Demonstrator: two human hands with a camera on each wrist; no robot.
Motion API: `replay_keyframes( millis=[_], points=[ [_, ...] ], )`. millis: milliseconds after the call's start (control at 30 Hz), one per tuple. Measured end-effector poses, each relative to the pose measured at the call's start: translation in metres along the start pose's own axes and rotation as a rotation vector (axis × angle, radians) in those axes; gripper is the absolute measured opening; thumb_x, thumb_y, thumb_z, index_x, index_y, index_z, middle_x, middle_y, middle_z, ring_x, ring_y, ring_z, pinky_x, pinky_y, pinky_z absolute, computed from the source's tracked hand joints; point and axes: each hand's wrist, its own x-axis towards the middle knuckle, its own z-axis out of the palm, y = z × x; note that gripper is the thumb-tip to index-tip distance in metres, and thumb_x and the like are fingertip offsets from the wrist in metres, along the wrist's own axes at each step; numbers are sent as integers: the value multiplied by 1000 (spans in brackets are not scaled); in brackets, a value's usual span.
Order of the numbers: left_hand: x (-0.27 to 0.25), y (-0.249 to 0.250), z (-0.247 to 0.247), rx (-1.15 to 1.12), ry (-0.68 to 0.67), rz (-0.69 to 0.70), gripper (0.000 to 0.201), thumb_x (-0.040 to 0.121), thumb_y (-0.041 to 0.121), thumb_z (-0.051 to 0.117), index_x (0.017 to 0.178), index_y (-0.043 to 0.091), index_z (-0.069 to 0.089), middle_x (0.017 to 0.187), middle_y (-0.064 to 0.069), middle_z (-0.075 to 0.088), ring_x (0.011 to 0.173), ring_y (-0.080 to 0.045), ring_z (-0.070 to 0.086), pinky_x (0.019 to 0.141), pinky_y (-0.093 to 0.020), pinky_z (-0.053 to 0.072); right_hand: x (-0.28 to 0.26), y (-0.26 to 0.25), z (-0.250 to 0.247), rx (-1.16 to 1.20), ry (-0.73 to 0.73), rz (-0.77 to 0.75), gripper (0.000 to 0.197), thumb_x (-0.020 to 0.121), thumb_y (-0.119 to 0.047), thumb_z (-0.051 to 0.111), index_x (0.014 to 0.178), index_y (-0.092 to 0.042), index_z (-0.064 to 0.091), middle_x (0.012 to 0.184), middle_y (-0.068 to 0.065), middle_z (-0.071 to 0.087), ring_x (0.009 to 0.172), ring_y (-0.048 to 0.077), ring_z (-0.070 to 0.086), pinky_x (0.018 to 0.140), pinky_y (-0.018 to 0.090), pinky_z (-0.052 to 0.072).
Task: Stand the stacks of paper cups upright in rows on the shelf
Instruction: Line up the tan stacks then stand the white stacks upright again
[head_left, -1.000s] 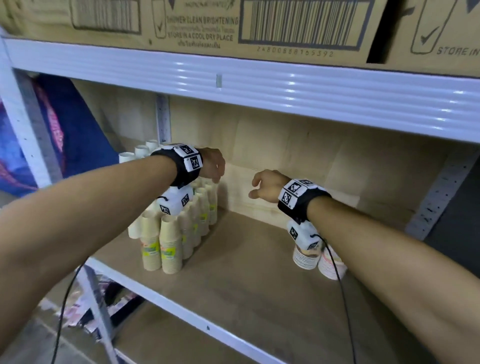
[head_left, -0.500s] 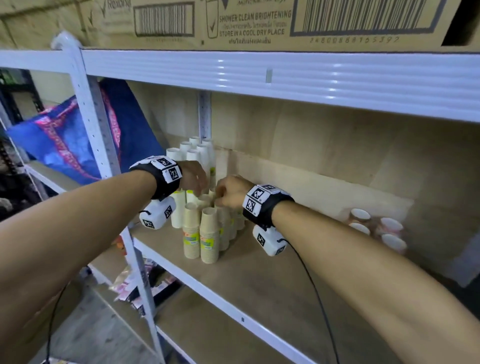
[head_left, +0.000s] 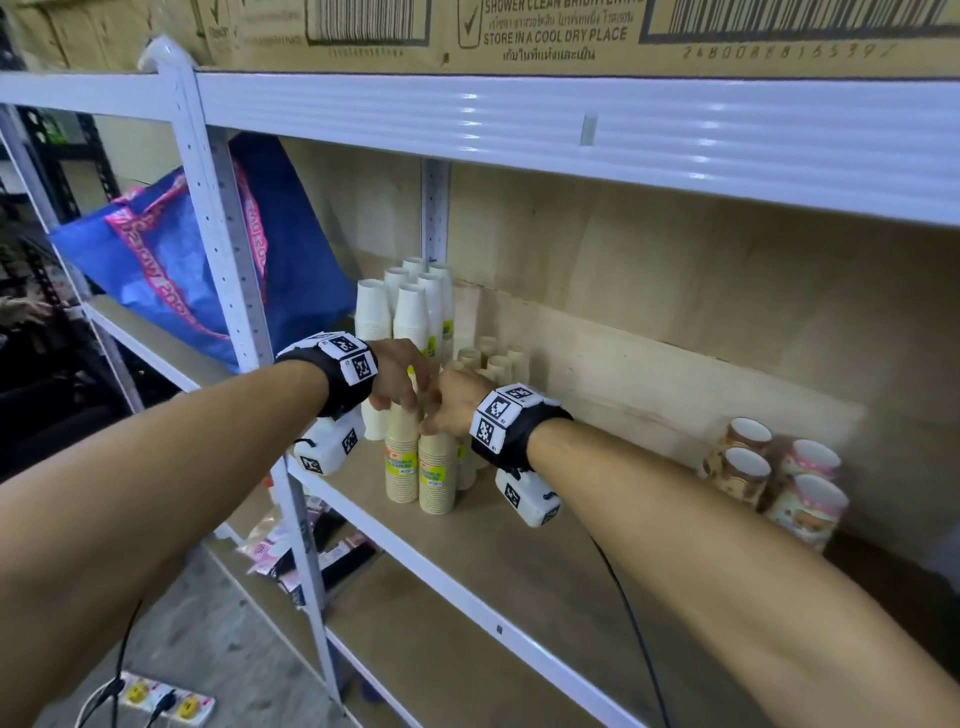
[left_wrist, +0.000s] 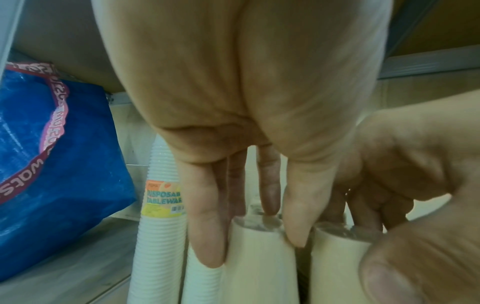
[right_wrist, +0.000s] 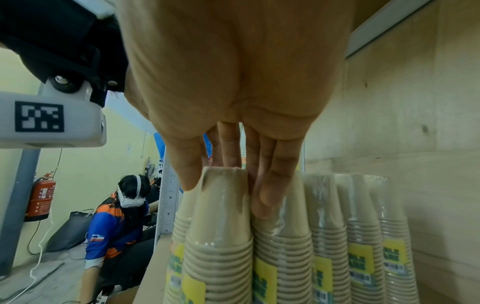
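Observation:
Several tan paper-cup stacks stand upright at the left of the wooden shelf (head_left: 519, 571), behind them taller white stacks (head_left: 410, 317). My left hand (head_left: 402, 387) holds the top of the front left tan stack (head_left: 401, 467), thumb and fingers straddling its cap (left_wrist: 259, 271). My right hand (head_left: 441, 410) grips the top of the neighbouring front tan stack (head_left: 437, 478); in the right wrist view its thumb and fingers (right_wrist: 270, 185) pinch that stack (right_wrist: 221, 236). The two hands nearly touch. Patterned cup stacks (head_left: 753, 467) lie on their sides at the shelf's right.
A white upright post (head_left: 228, 249) stands left of the cups, with a blue bag (head_left: 182, 270) beyond it. The upper shelf beam (head_left: 571, 130) hangs low overhead. A seated person with a headset (right_wrist: 130, 197) and a fire extinguisher (right_wrist: 41, 199) are off to the left.
My right hand travelled left from mid-shelf to the front tan stack and closed on its top. The left hand came down onto the stack beside it. The view swung left.

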Motion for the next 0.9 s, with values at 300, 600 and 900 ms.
replay_keyframes(
  millis=[300, 600, 900],
  points=[
    [4, -3, 6, 27, -38, 28, 26, 74, 15, 79, 96, 25, 70, 97, -9, 71, 73, -25, 74, 70, -38, 62, -1, 2, 2, -4, 0, 9, 20, 80, -18, 74, 84, -15, 54, 86, 4, 57, 80, 21, 55, 55, 24, 38],
    [14, 23, 2, 77, -132, 69, 39, 76, 14, 79, 113, 17, 69, 109, -11, 70, 77, -27, 74, 72, -38, 62, -10, 14, -18, 13, -102, 94, 22, 79, -19, 76, 89, -11, 58, 88, 6, 60, 84, 23, 61, 66, 26, 44],
    [28, 89, -14, 80, -204, 194, 32, 77, 11, 78, 107, 11, 68, 92, -13, 71, 74, -31, 74, 63, -32, 61, -37, 62, -55, 22, -111, 256, 31, 77, -19, 77, 104, -8, 68, 102, 10, 68, 80, 22, 67, 79, 39, 60]
  ],
)
